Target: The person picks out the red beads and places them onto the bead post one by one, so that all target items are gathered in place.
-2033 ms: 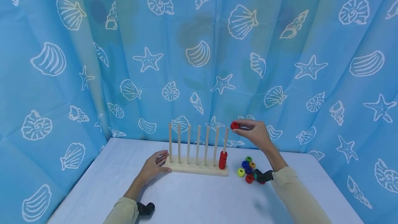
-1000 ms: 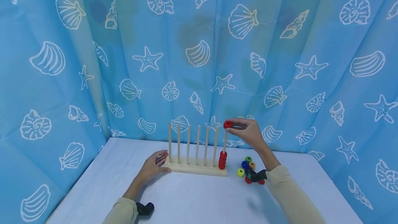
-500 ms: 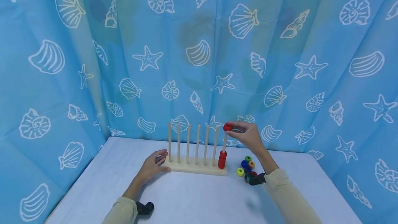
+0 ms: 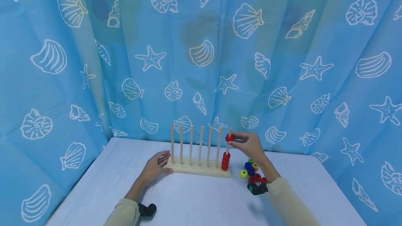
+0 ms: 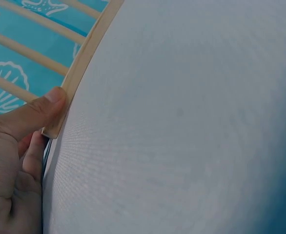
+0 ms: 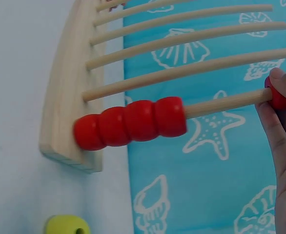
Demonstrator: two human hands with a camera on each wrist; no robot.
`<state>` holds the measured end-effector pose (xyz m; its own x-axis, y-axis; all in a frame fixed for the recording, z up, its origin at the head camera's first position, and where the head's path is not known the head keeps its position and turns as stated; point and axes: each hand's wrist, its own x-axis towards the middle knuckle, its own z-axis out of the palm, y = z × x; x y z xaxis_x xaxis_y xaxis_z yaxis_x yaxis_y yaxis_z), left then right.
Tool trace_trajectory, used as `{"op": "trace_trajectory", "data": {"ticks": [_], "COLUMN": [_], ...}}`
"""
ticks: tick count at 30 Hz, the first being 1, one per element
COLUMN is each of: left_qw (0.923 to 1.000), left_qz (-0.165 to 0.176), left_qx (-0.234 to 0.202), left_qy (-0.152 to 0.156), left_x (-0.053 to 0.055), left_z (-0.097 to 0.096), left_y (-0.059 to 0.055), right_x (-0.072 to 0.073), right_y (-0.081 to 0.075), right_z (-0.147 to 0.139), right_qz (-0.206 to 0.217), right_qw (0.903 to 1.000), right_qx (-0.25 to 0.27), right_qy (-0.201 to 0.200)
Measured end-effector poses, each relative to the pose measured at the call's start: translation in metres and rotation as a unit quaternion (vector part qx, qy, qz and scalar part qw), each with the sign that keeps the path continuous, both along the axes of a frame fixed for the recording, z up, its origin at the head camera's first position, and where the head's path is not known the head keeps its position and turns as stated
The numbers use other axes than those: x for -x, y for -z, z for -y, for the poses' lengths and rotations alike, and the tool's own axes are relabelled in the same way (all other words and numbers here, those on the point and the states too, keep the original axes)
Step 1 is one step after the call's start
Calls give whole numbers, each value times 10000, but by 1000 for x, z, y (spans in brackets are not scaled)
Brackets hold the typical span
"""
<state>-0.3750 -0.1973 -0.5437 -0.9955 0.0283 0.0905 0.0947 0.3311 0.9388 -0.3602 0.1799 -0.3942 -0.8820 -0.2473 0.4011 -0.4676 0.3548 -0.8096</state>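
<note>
A wooden peg board (image 4: 201, 171) with several upright pegs stands on the table. My left hand (image 4: 154, 168) grips its left end, thumb (image 5: 55, 95) on the front of the base and the other fingers behind. On the rightmost peg (image 6: 226, 104) sits a stack of several red beads (image 6: 131, 123), down at the base. My right hand (image 4: 251, 144) pinches another red bead (image 4: 229, 138) between thumb and fingers. That bead is threaded on the same peg, below its tip and above the stack. The remaining pegs carry no beads.
Right of the board lie loose beads: a yellow-green one (image 4: 243, 173), blue ones (image 4: 248, 165), an orange one (image 4: 255, 166), a green one (image 4: 251, 161) and red ones (image 4: 257, 177). A blue shell-print curtain (image 4: 201, 79) hangs behind the white table (image 4: 194, 198).
My right hand has brought the red bead left to the rightmost peg's tip, then lowered it a little way down the peg. The left hand keeps its hold on the board.
</note>
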Motion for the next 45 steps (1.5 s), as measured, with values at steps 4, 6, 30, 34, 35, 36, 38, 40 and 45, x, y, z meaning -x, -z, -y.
{"op": "trace_trajectory", "data": {"ticks": [4,6,30,34,35,36,38,40,45], "left_qw": [10000,10000,9999,9997,9997,9996,9997,9997,9997], "left_qz": [-35,-40,-30,-114,-114,-110,-87,-28,-58], "left_qx": [-40,-34,-111,-187,-200,-210,-215,-230,-225], "left_qy": [6,-5,59,115,124,127,114,83,98], "left_x": [-2,-2,-3,-2,-1,-1,-1,-1,0], "left_z": [-1,-1,-2,-1,0,0,0,0,0], "left_y": [-1,-1,-1,0,1,1,1,1,1], "right_x": [2,10,23,25,26,26,27,27,27], "right_y": [12,25,77,81,82,83,86,88,90], "right_z": [-1,-4,-11,-11,-11,-11,-12,-12,-12], "right_qz": [139,246,383,442,451,462,464,458,421], "right_qw": [9999,9996,9989,9987,9987,9986,9986,9986,9987], "right_qx": [13,72,85,199,211,229,234,261,296], "right_qy": [36,74,262,163,143,116,85,43,-11]}}
